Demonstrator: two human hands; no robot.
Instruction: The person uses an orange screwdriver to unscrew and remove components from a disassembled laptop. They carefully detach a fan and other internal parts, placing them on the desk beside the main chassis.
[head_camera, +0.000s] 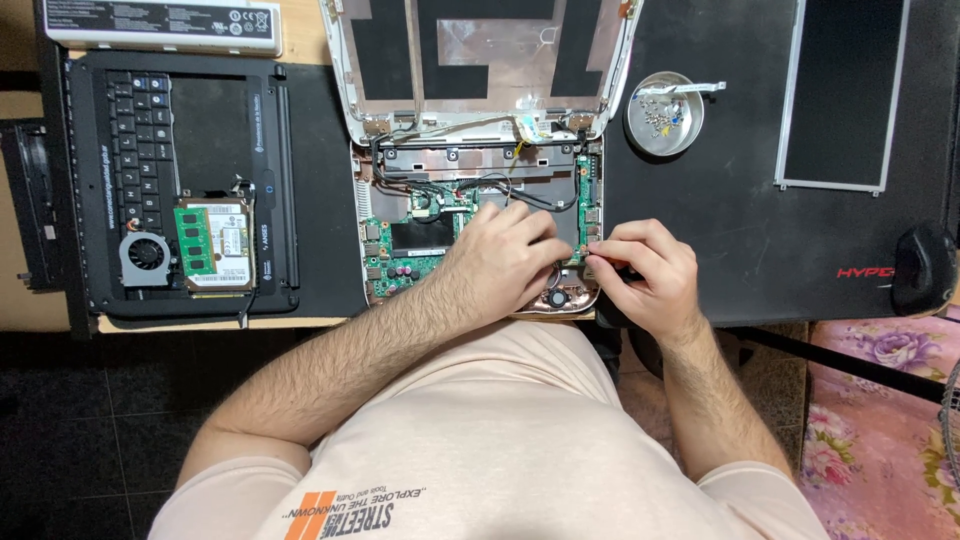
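Head view is showing a person leaning over a bench (310, 40) where an opened small white laptop (480, 160) is lying with its green circuit board (420, 235) exposed. The left hand (505, 260) is resting flat on the lower part of the board, fingers loosely together and pressing down, pinching nothing that can be seen. The right hand (645, 275) is sitting just beside it at the laptop's right edge, thumb and fingers pinched together on something dark and small; what it is cannot be told. The two hands are almost touching at the fingertips. Up to the right, on a black mat (760, 230), a round metal dish (664, 112) is holding a scatter of tiny screws and small bits. A bare flat screen panel (845, 95) is lying further right, and a black mouse (922, 268) is sitting near the mat's right edge. To the left, a black keyboard panel (160, 130) is lying face up, with a small fan (146, 257) and a green memory card (197, 240) resting on it.
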